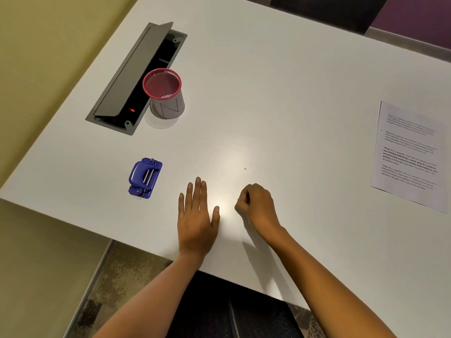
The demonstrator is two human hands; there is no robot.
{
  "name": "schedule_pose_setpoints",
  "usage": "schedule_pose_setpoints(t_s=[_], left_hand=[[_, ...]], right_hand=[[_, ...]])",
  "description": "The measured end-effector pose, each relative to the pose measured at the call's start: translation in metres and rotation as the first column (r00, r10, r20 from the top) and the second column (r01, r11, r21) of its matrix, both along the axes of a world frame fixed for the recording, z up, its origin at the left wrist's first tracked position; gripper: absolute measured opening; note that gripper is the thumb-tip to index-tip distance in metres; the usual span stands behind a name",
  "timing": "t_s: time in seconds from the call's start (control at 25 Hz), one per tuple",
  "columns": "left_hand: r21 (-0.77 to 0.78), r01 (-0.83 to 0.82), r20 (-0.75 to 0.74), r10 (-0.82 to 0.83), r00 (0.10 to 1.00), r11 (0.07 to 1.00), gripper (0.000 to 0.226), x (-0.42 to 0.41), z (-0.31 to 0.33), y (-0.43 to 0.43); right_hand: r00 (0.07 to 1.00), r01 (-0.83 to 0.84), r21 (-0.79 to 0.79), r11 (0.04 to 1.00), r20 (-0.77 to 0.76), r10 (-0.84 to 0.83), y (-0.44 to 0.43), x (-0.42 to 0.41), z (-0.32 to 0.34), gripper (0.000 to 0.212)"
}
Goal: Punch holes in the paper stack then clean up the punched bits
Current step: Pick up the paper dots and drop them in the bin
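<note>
A printed paper stack (410, 154) lies at the right of the white table (280, 93), with punched holes along its left edge. A blue hole punch (145, 178) sits at the left. One small punched bit (245, 169) rests on the table ahead of my hands. My left hand (196, 218) lies flat, palm down, fingers straight, near the front edge. Beside it, my right hand (256, 207) is curled with fingertips pinched together; whether it holds a bit is hidden. A red-rimmed mesh cup (163, 92) stands at the back left with pale bits inside.
An open grey cable hatch (136, 79) is set into the table behind the cup. A dark chair (324, 8) stands at the far side. The table's front edge runs just under my wrists.
</note>
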State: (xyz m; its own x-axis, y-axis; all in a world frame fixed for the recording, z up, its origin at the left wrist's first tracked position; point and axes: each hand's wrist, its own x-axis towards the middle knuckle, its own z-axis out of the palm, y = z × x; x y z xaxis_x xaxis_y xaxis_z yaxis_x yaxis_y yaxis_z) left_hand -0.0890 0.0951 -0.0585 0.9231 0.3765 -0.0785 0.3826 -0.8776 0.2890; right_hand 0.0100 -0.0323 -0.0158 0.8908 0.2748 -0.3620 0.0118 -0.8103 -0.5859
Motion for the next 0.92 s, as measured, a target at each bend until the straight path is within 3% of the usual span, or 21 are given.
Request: schedule_pose_setpoints(t_s=[0.16,0.4,0.52,0.64,0.72,0.92], left_hand=[[-0.003,0.004,-0.001,-0.004,1.000,1.000,0.065,-0.001,0.000,0.000],[-0.007,0.007,0.002,-0.007,1.000,1.000,0.065,-0.001,0.000,0.000],[-0.001,0.005,0.000,-0.005,1.000,1.000,0.065,-0.001,0.000,0.000],[-0.005,0.002,0.009,-0.002,1.000,1.000,0.065,-0.001,0.000,0.000],[-0.005,0.002,0.011,-0.002,1.000,1.000,0.065,-0.001,0.000,0.000],[0.006,0.005,0.012,-0.005,1.000,1.000,0.064,-0.001,0.000,0.000]], right_hand=[[0.948,0.306,0.197,0.931,-0.148,-0.281,-0.018,0.003,0.003,0.002],[0.966,0.251,0.214,0.944,-0.121,-0.229,-0.022,0.002,0.004,0.015],[0.995,0.094,0.138,0.986,0.017,-0.098,-0.015,-0.002,0.006,0.013],[0.991,-0.069,-0.053,0.996,0.112,0.075,-0.008,-0.008,0.005,0.014],[0.980,-0.134,-0.179,0.975,0.122,0.157,-0.004,-0.011,0.005,0.015],[0.972,-0.173,-0.312,0.934,0.100,0.213,0.011,-0.012,0.009,0.014]])
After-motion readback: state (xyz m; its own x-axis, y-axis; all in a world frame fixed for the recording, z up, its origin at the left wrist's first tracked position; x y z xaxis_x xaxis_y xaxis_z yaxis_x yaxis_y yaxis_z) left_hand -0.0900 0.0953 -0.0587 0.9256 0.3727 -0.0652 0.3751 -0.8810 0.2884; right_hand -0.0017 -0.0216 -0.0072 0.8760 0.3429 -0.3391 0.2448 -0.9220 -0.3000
